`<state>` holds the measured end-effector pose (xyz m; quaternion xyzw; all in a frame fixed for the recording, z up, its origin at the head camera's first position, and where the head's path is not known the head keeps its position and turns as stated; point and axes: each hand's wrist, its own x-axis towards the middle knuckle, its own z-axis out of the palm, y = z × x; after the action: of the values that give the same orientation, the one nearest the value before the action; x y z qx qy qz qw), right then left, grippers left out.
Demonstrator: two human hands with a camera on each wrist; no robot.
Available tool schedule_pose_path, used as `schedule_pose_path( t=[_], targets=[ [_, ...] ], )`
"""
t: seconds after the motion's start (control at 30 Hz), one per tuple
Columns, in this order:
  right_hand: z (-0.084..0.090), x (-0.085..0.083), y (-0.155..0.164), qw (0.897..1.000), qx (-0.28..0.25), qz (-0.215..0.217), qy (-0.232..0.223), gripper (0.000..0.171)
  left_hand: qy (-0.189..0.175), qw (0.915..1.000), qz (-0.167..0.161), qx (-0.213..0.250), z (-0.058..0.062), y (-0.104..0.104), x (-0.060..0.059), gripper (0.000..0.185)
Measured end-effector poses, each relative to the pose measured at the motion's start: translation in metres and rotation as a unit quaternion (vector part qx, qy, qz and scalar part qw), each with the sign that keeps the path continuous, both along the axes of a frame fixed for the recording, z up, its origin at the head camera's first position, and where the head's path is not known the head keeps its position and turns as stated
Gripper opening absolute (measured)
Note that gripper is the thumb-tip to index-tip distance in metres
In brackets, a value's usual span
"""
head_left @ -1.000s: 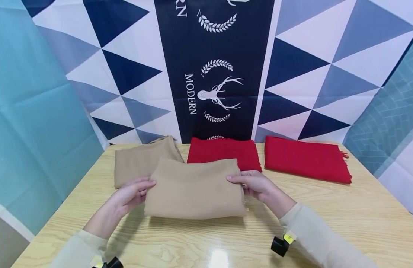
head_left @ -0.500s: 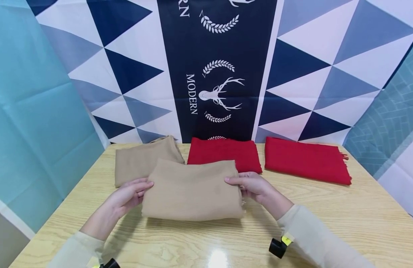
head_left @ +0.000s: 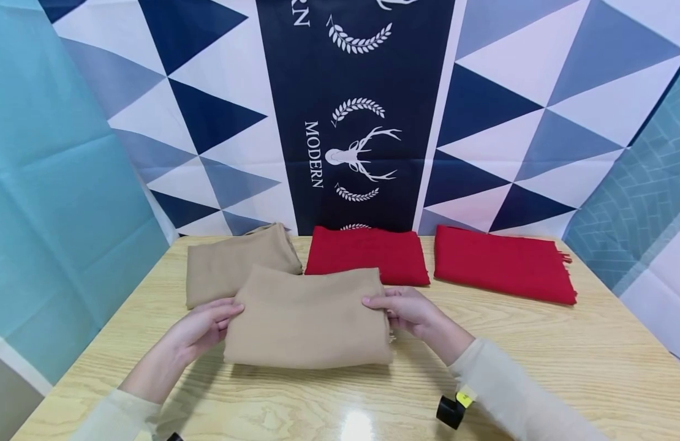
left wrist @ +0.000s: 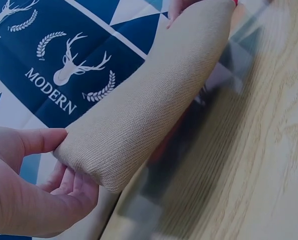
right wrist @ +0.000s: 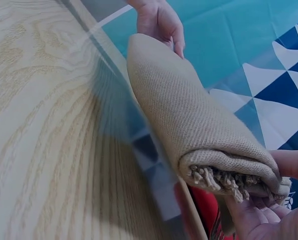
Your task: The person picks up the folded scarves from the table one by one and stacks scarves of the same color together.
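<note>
Between my two hands a folded beige scarf (head_left: 309,321) is held up above the wooden table, casting a shadow below it. My left hand (head_left: 204,327) pinches its left end, thumb on top and fingers underneath, as the left wrist view shows on the scarf's closed edge (left wrist: 123,135). At the other end my right hand (head_left: 411,312) grips it the same way. In the right wrist view, layered folds and a short fringe (right wrist: 229,182) show at that end. Behind the left hand lies another folded beige scarf (head_left: 238,263), partly covered by the held one.
Two folded red scarves lie along the back of the table (head_left: 538,355): a middle red scarf (head_left: 367,254) and a right-hand red scarf (head_left: 502,263) with fringe at its right side. A patterned curtain (head_left: 362,122) hangs directly behind the table.
Both hands have shifted slightly left and towards the front with the beige scarf between them. The grip stays the same, and the other scarves have not moved.
</note>
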<state>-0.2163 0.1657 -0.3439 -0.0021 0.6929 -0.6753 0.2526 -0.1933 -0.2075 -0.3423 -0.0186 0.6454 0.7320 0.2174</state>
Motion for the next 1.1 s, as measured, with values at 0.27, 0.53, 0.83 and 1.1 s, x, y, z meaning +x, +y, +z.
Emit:
schedule_pose_path(
  t=[0.27,0.53,0.83,1.1],
  targets=[
    [-0.005,-0.001,-0.007,1.0,0.013,-0.009,-0.003,0.037,-0.001,0.9999,-0.01,-0.008,-0.006,-0.007,0.001,0.011],
    [-0.007,0.001,-0.016,1.0,0.006,-0.012,-0.007,0.031,0.002,0.9997,-0.018,-0.016,-0.01,-0.015,0.003,0.014],
    [-0.012,0.002,-0.023,1.0,0.007,-0.008,-0.01,0.03,-0.007,0.9997,-0.02,-0.011,-0.017,-0.023,0.005,0.014],
    [-0.015,0.002,-0.028,1.0,0.021,-0.014,-0.01,0.032,-0.009,0.9998,-0.018,-0.009,-0.02,-0.028,0.005,0.015]
  ],
)
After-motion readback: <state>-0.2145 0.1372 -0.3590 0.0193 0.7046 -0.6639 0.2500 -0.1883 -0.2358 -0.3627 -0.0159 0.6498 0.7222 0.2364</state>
